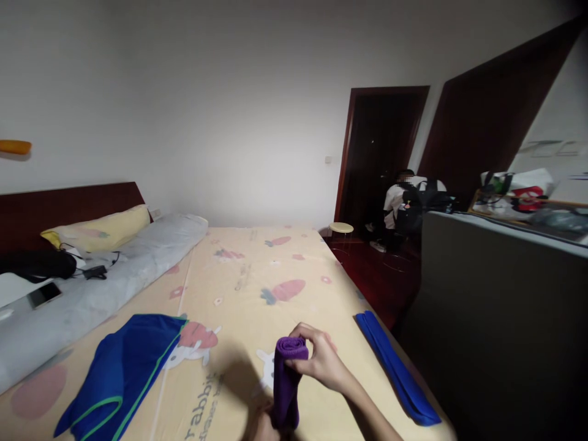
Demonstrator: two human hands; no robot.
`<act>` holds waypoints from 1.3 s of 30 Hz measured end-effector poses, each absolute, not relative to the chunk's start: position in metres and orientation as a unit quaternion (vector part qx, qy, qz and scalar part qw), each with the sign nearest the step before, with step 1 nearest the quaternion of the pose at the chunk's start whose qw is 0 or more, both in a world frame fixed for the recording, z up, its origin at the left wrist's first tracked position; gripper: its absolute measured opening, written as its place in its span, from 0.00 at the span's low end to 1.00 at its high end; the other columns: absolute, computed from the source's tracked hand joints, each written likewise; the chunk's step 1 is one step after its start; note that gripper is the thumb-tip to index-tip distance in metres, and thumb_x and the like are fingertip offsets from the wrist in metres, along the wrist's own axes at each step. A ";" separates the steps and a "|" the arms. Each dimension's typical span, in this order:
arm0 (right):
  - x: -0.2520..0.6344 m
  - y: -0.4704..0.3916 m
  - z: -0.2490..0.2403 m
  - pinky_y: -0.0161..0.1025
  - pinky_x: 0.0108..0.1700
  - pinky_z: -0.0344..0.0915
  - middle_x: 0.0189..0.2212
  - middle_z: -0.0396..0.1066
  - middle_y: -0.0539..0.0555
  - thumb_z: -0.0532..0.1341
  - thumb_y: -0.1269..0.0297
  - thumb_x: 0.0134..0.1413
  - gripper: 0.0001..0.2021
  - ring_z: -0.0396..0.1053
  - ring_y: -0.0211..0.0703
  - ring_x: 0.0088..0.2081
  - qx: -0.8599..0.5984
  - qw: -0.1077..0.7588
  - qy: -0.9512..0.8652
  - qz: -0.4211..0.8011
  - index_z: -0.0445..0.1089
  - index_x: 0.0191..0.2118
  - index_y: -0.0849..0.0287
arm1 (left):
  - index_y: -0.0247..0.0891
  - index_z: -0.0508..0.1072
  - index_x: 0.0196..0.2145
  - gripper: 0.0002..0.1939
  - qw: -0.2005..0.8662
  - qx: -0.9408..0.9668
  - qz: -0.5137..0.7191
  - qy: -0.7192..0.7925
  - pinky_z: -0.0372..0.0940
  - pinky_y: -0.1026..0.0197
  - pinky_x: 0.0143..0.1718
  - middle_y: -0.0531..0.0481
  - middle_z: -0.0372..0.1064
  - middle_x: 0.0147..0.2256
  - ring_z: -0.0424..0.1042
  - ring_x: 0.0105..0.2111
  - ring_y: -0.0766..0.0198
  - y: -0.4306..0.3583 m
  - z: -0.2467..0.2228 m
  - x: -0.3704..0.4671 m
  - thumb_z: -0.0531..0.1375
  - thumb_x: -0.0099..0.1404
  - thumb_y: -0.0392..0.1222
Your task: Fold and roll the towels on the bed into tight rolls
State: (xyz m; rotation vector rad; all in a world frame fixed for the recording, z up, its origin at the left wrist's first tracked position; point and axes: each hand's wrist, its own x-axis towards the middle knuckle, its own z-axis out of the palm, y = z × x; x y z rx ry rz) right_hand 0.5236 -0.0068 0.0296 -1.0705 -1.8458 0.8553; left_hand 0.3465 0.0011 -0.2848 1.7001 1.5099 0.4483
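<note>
A purple cloth (287,392), rolled up with its spiral end facing up, stands upright above the bed in front of me. My right hand (321,358) pinches the top of the roll, thumb on the near side and fingers behind. Low at the picture's bottom edge, my left hand (265,424) grips the roll's lower end; most of its fingers are hidden. To the left lies a blue cloth (133,361) with green edging, spread and partly folded over. On the right, a blue cloth folded into a long strip (397,367) lies along the bed's edge.
The bed (239,263) has a carrot-and-rabbit sheet. A phone (45,294), a cable and a yellow pillow (105,228) lie at the left. A round stool (341,228) and a seated person (395,205) are by the door. A dark grey panel (496,306) stands right.
</note>
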 end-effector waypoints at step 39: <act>0.779 -0.061 -0.317 0.53 0.49 0.66 0.45 0.75 0.62 0.52 0.70 0.45 0.21 0.71 0.58 0.48 -0.666 0.253 -0.686 -0.146 0.74 0.45 0.55 | 0.47 0.73 0.48 0.26 0.306 0.736 0.241 0.553 0.67 0.60 0.48 0.51 0.75 0.43 0.72 0.44 0.61 -0.020 -0.260 0.331 0.58 0.50 0.34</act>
